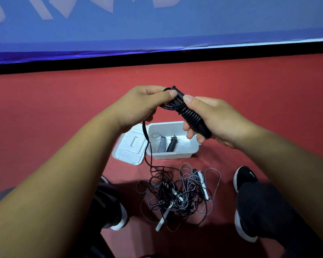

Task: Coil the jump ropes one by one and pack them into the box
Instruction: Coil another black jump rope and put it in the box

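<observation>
Red matte floor (45, 108) throughout. At the far edge a black strip (157, 59), then a blue banner (157, 30) with large pale shapes, cropped at the top and unreadable as letters. Small white swoosh-like mark on the right black shoe (245, 175), too small to name a brand. Left shoe (119, 216) mostly behind the left forearm.

Right hand (213, 120): fingers and thumb curled round the ribbed black handle (191, 116) of a black jump rope, held in the air above the box. Left hand (138, 105): thumb and fingers pinching a few loops of the same rope against the handle's far end. Loose black cord (147, 144) hanging from under the left hand, crossing in front of the box's left wall, running down into the tangle.

White plastic box (168, 155) open on the floor, far right corner hidden by the right fingers. Inside, side by side: a grey wound rope (161, 144) and a black wound rope (171, 145). White lid (129, 148) flat on the floor, just left of the box, touching it.

Tangle of grey and black cords (179, 194) near, between the shoes, with a white handle (162, 220) poking out at the near side.
</observation>
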A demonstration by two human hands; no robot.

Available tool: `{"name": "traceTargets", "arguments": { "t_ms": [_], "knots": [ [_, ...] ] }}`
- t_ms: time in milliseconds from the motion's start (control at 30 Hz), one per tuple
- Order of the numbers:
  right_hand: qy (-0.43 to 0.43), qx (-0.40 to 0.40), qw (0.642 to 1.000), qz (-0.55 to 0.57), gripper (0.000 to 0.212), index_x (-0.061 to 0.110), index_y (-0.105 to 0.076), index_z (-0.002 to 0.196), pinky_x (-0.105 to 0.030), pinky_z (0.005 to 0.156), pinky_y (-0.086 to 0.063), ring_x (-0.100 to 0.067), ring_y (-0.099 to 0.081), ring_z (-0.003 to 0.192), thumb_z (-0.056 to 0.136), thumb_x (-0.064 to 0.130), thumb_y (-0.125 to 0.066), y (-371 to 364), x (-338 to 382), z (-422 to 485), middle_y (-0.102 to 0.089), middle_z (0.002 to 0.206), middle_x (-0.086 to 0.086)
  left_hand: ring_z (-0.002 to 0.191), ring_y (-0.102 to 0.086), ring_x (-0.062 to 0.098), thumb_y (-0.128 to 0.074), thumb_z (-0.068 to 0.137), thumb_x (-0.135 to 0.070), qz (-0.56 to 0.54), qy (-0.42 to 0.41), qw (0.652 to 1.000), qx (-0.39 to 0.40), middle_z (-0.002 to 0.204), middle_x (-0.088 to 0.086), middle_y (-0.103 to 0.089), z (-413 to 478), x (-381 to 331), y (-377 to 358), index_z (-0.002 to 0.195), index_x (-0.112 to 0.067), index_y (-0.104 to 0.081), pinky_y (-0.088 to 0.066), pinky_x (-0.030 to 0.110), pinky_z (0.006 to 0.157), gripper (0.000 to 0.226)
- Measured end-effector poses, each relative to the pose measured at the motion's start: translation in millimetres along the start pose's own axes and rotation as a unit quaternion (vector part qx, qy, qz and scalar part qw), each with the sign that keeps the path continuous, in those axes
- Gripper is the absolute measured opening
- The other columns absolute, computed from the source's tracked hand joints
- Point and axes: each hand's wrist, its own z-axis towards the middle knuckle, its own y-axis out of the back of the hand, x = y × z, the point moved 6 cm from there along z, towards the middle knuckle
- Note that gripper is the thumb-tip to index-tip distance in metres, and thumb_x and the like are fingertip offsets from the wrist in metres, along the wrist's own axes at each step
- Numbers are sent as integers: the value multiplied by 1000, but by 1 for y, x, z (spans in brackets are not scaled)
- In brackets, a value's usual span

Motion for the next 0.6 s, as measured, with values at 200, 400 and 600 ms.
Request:
{"name": "traceTargets", "arguments": {
  "t_ms": [200, 400, 600],
  "knots": [
    [-28, 5, 999, 34, 41, 18, -71, 123, -31, 50, -52, -34, -73, 74, 105, 54, -59, -1, -5, -2, -76, 89, -19, 54, -31, 14, -61, 106, -30, 9, -11, 1000, 2, 54, -14, -49, 6, 4, -2, 108, -17, -79, -31, 28, 54, 23],
    [-34, 16, 999, 28, 43, 19, -70, 125, -31, 52, -53, -33, -77, 81, 104, 55, -57, -5, -8, -4, -79, 99, -19, 72, -53, 15, -60, 107, -24, 28, -16, 999, -28, 85, -3, -75, 6, 8, -2, 107, -21, -78, -38, 32, 63, 19],
    [-81, 51, 992, 84, 50, 10, -65, 128, -32, 54, -60, -29, -76, 80, 105, 53, -56, -9, -6, -4, -79, 101, -22, 70, -48, 20, -58, 108, -23, 22, -29, 999, -39, 85, -2, -76, 5, 7, -2, 110, -21, -77, -37, 31, 61, 19]
  ]
}}
